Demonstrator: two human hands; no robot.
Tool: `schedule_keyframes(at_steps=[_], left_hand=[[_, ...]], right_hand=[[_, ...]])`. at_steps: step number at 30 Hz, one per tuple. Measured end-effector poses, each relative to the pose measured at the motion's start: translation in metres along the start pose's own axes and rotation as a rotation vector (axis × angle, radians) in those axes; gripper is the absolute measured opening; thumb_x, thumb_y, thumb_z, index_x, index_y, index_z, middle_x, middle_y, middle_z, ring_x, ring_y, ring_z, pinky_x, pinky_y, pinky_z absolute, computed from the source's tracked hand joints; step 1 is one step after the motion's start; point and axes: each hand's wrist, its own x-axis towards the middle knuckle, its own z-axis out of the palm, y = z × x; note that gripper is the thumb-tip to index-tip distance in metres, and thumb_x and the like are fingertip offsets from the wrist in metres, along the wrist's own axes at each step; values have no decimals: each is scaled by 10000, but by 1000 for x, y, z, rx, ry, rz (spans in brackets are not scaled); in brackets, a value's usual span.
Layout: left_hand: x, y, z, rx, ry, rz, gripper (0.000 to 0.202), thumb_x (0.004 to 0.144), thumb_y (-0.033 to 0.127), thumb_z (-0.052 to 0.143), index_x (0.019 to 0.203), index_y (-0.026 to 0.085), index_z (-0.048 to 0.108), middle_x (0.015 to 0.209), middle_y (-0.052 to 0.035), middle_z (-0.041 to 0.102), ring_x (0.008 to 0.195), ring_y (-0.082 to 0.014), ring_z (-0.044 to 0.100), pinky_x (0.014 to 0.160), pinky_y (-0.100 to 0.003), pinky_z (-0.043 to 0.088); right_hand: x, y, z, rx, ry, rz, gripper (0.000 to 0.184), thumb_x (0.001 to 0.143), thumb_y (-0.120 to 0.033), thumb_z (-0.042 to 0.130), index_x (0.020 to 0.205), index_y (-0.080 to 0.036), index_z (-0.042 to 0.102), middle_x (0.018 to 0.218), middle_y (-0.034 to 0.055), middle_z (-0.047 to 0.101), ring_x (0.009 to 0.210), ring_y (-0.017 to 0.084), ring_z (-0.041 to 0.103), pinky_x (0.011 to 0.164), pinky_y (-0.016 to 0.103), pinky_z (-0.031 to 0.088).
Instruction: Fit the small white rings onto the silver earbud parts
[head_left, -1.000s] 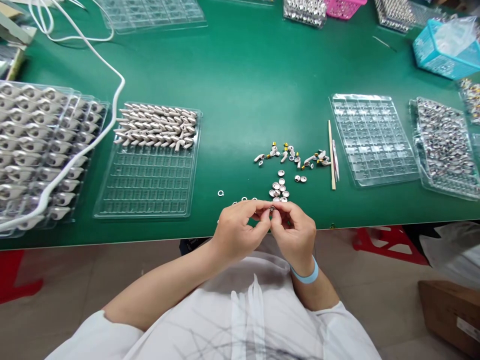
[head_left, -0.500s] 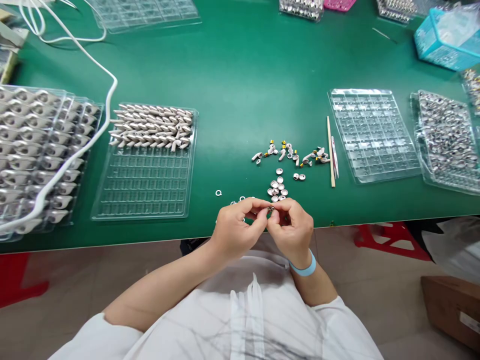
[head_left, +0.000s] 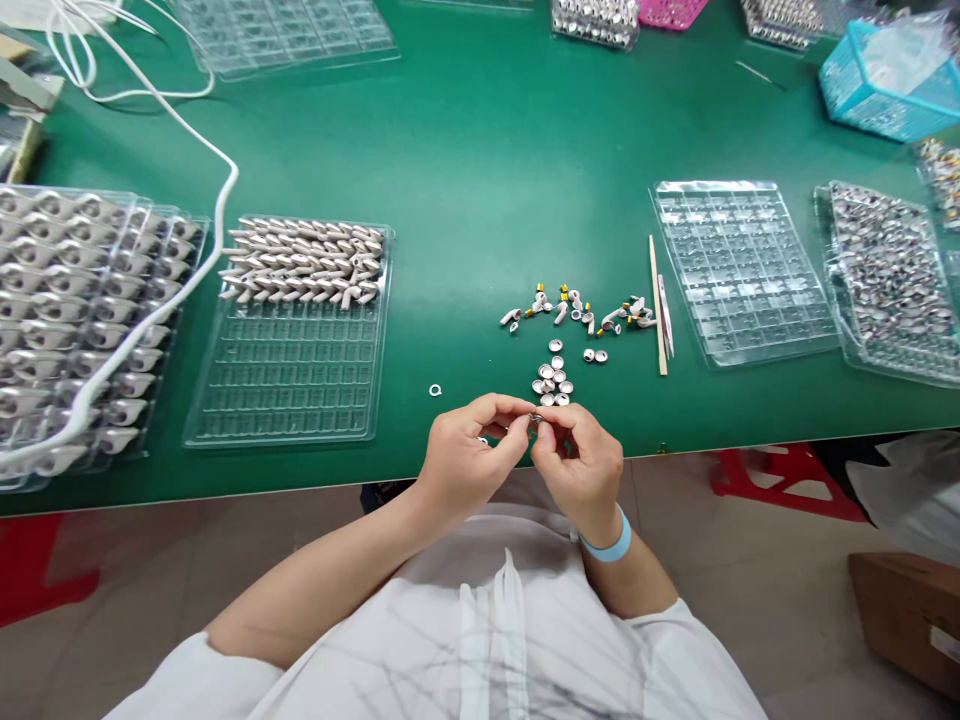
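My left hand (head_left: 472, 452) and my right hand (head_left: 581, 462) meet at the table's front edge. Between their thumbs and index fingers they pinch one small dark metallic part (head_left: 535, 419), mostly covered by fingertips. Just beyond lies a cluster of small round silvery caps (head_left: 551, 384), with two more round caps (head_left: 595, 356) to its right. Farther back is a loose row of grey stemmed earbud-like pieces (head_left: 572, 306) with yellow bits. A small white ring (head_left: 435, 391) rests left of my hands; other white bits are partly hidden behind my left hand.
To the left are a half-filled tray (head_left: 289, 370) of grey stems, a tray stack (head_left: 52, 300) of grey shells and a white cable (head_left: 202, 270). On the right lie a wooden stick (head_left: 658, 305), tweezers (head_left: 666, 315), a clear tray (head_left: 742, 270), a filled tray (head_left: 892, 270) and a blue basket (head_left: 862, 95).
Both hands stay together on the small part, with only a slight shift of the fingers. The whole view has moved a little; the pieces on the table lie as before.
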Motion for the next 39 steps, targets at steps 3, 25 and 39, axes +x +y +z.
schedule_keyframes(at_steps=[3, 25, 39], left_hand=[[0, -1, 1, -2, 23, 11, 112, 811, 161, 631, 866, 162, 729, 781, -17, 778, 617, -121, 721, 580, -173, 583], [-9, -7, 0, 10, 26, 190, 222, 888, 153, 614, 1074, 187, 732, 985, -50, 788, 825, -167, 760, 782, -244, 626], [3, -14, -11, -203, -31, 193, 104, 762, 281, 798, 817, 194, 783, 740, -66, 731, 666, -154, 676, 567, -241, 575]], right_hand=[[-3, -2, -2, 6, -13, -6, 203, 875, -132, 565, 1035, -224, 650, 888, 33, 728, 703, 135, 671, 607, 250, 563], [-5, -4, -4, 66, 14, -91, 318, 902, -92, 570, 1170, -242, 655, 991, 60, 743, 812, 172, 710, 725, 323, 614], [-7, 0, -15, 378, -137, 126, 224, 901, -164, 595, 1095, -239, 682, 945, 45, 701, 716, 140, 684, 574, 253, 595]])
